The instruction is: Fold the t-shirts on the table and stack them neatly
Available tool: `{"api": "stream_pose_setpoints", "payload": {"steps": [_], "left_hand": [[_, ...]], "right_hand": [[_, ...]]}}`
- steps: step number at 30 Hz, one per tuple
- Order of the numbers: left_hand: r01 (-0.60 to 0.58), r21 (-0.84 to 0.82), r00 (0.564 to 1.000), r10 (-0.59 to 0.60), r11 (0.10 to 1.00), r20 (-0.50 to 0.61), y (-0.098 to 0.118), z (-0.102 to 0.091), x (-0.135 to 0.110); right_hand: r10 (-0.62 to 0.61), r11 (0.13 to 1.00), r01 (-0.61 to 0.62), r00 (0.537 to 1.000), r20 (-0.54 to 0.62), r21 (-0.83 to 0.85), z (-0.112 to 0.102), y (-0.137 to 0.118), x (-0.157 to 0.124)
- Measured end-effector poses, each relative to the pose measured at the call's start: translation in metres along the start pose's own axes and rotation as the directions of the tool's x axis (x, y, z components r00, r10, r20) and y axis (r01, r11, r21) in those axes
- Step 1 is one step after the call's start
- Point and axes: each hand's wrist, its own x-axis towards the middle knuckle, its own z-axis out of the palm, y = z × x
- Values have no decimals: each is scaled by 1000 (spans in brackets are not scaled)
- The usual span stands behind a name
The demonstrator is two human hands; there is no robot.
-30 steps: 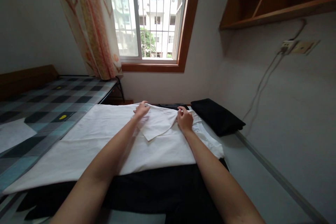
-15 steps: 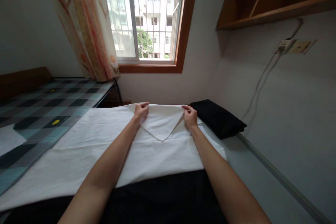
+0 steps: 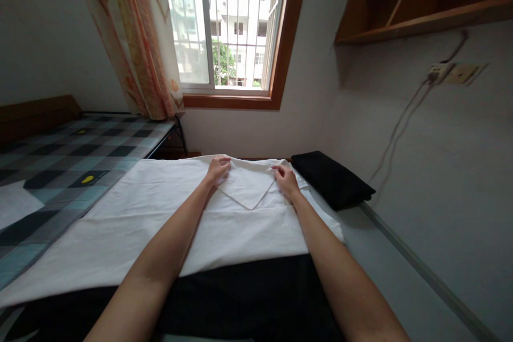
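Note:
A white cloth (image 3: 160, 197) lies spread out in front of me, with a folded pointed flap (image 3: 249, 192) at its far edge, the tip facing me. On the left side of that flap rests my left hand (image 3: 218, 169), fingers stretched over the cloth near the far edge. My right hand (image 3: 285, 178) is at the flap's right side, its fingers slightly apart and touching or just above the fabric. Between the hands the far edge is slack and wavy. Black fabric (image 3: 248, 299) shows under my forearms, beyond the cloth's near edge.
A folded black cloth (image 3: 332, 179) lies to the right, near the wall. On the left is a bed with a checked cover (image 3: 92, 155) and a white sheet-like piece (image 3: 18, 203). A curtain (image 3: 136, 37), a barred window (image 3: 236, 32) and a wall shelf (image 3: 425, 16) stand beyond.
My right hand has shifted a little left, and its fingers have loosened from the far edge. My left hand's fingers have spread. The taut edge has gone slack, and the view has tilted slightly.

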Motion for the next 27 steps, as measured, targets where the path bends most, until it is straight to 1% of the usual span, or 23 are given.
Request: {"api": "stream_pose_setpoints", "payload": {"steps": [2, 4, 7, 9, 13, 16, 21, 24, 27], "left_hand": [[9, 3, 1000, -9, 1000, 9, 1, -2, -1], [18, 11, 1000, -18, 1000, 3, 1, -3, -1], [30, 44, 999, -29, 999, -23, 2, -4, -1], [38, 70, 999, -35, 997, -34, 1, -3, -1], [50, 94, 999, -48, 994, -22, 0, 1, 2], [59, 95, 998, -59, 994, 0, 1, 3, 4], [66, 139, 997, -70, 988, 28, 2, 2, 2], [81, 187, 995, -90, 979, 41, 3, 1, 0], [107, 232, 991, -124, 967, 59, 5, 0, -2]], "right_hand": [[10, 999, -9, 1000, 29, -39, -2, -5, 0], [1, 997, 0, 1000, 7, -80, -2, -9, 3], [-35, 988, 32, 999, -17, -152, -2, -16, 15], [-40, 977, 38, 999, -4, -211, -2, -18, 28], [37, 954, -24, 998, 41, -298, -3, -13, 52], [108, 940, -76, 991, 79, -331, -4, -6, 61], [163, 901, -112, 983, 87, -419, 1, -3, 60], [180, 869, -121, 980, 81, -479, 4, -11, 52], [178, 843, -145, 984, 15, -517, 4, -23, 41]]}}
